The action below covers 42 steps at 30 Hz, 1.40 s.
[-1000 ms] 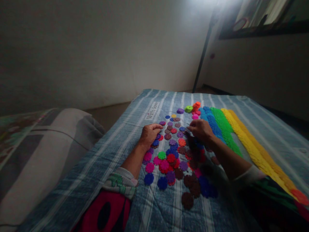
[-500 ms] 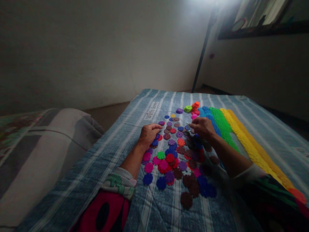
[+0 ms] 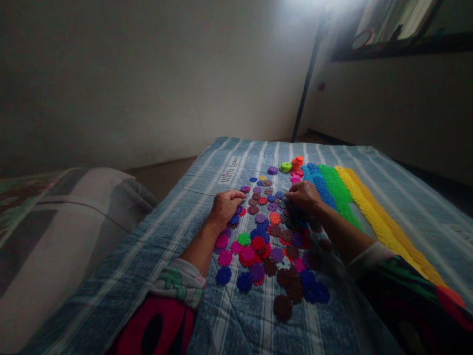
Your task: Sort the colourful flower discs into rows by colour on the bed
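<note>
Left hand [image 3: 224, 206]: fingers curled, grip unclear
Right hand [image 3: 305, 195]: fingers pinched, contents unclear
Loose discs [image 3: 260, 231]: spread, presumably for visibility
Coloured rows [image 3: 360, 198]: hue-grouped, probably for order

I think I'm in a bedroom in somebody's home: a blue striped bedsheet [image 3: 158, 236] printed "With love" covers what looks like a bed [image 3: 406, 185], near a plain wall [image 3: 148, 74] and a window [image 3: 410, 19].

The right hand [image 3: 304, 196] has just edged slightly nearer the left hand [image 3: 223, 206].
</note>
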Tool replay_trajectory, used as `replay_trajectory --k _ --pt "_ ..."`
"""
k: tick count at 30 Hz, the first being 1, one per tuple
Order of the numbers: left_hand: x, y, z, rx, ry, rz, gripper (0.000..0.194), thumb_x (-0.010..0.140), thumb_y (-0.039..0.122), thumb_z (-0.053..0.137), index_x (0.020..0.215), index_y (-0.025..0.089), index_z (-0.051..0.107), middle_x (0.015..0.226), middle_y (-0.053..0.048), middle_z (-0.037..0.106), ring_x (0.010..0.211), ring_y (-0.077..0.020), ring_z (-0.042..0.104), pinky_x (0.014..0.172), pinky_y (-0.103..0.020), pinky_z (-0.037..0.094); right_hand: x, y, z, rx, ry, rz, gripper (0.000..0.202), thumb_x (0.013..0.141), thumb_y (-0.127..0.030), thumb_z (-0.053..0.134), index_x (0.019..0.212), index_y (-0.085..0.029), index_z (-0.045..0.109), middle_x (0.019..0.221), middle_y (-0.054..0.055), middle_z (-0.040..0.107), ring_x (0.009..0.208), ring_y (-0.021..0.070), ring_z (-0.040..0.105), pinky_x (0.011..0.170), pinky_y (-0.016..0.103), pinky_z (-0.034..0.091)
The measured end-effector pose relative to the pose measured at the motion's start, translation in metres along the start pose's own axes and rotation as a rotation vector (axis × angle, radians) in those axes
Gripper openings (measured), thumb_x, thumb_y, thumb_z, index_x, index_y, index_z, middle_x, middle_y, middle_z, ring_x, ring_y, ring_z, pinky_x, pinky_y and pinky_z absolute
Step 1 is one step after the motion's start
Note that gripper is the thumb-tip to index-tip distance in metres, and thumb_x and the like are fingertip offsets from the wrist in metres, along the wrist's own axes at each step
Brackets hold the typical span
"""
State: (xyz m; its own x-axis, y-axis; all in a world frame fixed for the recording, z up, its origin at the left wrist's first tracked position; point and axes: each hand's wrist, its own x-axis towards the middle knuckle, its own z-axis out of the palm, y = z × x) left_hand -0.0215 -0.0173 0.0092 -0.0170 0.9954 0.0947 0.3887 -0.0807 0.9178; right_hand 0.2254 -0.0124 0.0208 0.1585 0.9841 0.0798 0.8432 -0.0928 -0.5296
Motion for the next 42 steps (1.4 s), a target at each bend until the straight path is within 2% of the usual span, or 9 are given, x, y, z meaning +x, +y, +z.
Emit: replay_trajectory --k 5,10,14,18,23,29,36,42 --pt "0.001 -0.002 0.0 0.001 0.0 -0.008 0.034 0.062 0.026 0.054 0.086 0.015 0.076 0.048 0.002 0.053 0.043 -0.009 0.041 0.043 -0.022 0.032 0.006 0.0 -0.007 0.01 0.017 0.015 0.014 0.077 -0.023 0.063 0.076 -0.014 0.074 0.059 0.003 0.066 0.06 0.0141 0.061 0.053 0.021 0.038" --pt "0.001 -0.003 0.0 -0.009 -0.007 -0.018 0.034 0.063 0.028 0.056 0.088 0.016 0.076 0.048 0.001 0.054 0.044 -0.0104 0.045 0.043 -0.022 0.034 0.009 0.006 -0.01 0.0 -0.049 0.045 0.017 0.079 -0.024 0.062 0.07 -0.013 0.072 0.054 0.002 0.063 0.052 0.0126 0.058 0.046 0.02 0.035" --pt "0.0 -0.004 0.0 -0.01 -0.005 -0.03 0.035 0.063 0.029 0.057 0.089 0.016 0.076 0.051 0.0 0.058 0.046 -0.0116 0.049 0.045 -0.023 0.037 0.011 0.003 -0.007 -0.058 -0.076 0.031 0.016 0.079 -0.025 0.063 0.07 -0.014 0.072 0.054 0.002 0.062 0.055 0.0131 0.058 0.049 0.021 0.035" --pt "0.001 -0.003 0.0 -0.001 -0.007 -0.023 0.035 0.062 0.028 0.056 0.088 0.016 0.076 0.049 0.0 0.057 0.046 -0.0119 0.049 0.045 -0.023 0.036 0.01 -0.002 -0.008 -0.126 -0.13 -0.01 0.025 0.079 -0.03 0.064 0.06 -0.015 0.069 0.053 0.002 0.06 0.055 0.0132 0.056 0.05 0.022 0.033" --pt "0.001 -0.004 0.0 0.007 0.0 -0.019 0.034 0.062 0.028 0.056 0.088 0.016 0.076 0.051 0.0 0.058 0.048 -0.0123 0.05 0.047 -0.024 0.037 0.006 -0.006 -0.01 -0.187 -0.183 -0.024 0.021 0.076 -0.027 0.065 0.059 -0.015 0.069 0.051 0.003 0.061 0.056 0.0136 0.058 0.05 0.022 0.033" --pt "0.001 -0.002 0.0 0.013 0.002 0.01 0.03 0.061 0.026 0.055 0.081 0.016 0.076 0.053 -0.001 0.06 0.049 -0.0119 0.049 0.047 -0.024 0.036 0.004 -0.009 -0.01 -0.23 -0.128 -0.02 0.014 0.074 -0.027 0.067 0.08 -0.018 0.076 0.065 0.004 0.069 0.069 0.0171 0.064 0.053 0.021 0.037" --pt "0.004 -0.004 0.001 0.004 -0.006 0.002 0.032 0.061 0.025 0.055 0.084 0.016 0.076 0.06 -0.001 0.064 0.047 -0.0095 0.046 0.046 -0.023 0.033 -0.001 -0.009 -0.008 -0.31 -0.054 0.001 0.021 0.077 -0.031 0.065 0.089 -0.018 0.076 0.089 0.01 0.073 0.084 0.0224 0.067 0.061 0.024 0.043" --pt "0.003 -0.002 -0.001 0.036 -0.008 0.028 0.032 0.061 0.025 0.054 0.082 0.016 0.076 0.06 -0.001 0.064 0.049 -0.0101 0.046 0.047 -0.023 0.034 -0.005 -0.012 -0.004 -0.348 -0.032 0.018 0.026 0.079 -0.035 0.064 0.092 -0.014 0.075 0.096 0.016 0.072 0.088 0.0267 0.067 0.064 0.028 0.046"
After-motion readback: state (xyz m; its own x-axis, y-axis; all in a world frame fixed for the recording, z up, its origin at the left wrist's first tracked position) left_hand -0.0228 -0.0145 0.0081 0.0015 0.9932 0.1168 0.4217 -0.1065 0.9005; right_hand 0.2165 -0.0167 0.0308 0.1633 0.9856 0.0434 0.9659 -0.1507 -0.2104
